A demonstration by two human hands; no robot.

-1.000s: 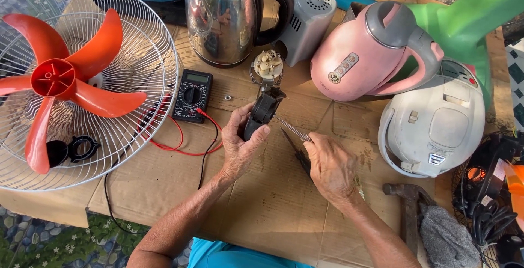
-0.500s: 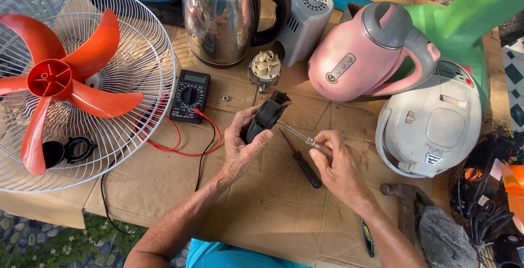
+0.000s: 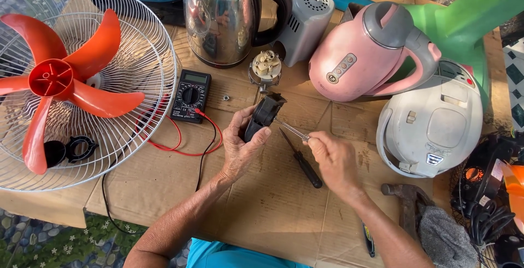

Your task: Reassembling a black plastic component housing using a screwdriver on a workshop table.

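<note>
While left hand (image 3: 237, 150) fingers pinch one black part (image 3: 262, 115) | right hand (image 3: 333, 161) pinches one tool (image 3: 292, 130)

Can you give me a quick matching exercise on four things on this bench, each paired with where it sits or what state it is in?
Things:
1. black part
2. thin metal tool
3. multimeter
4. black-handled screwdriver

Places or states:
A. lies on the cardboard between the two hands
B. pinched in the right hand, tip at the black part
C. rests beside the fan guard, red and black leads attached
D. held up in the left hand

Pairs: 1-D, 2-B, 3-C, 4-A
</note>
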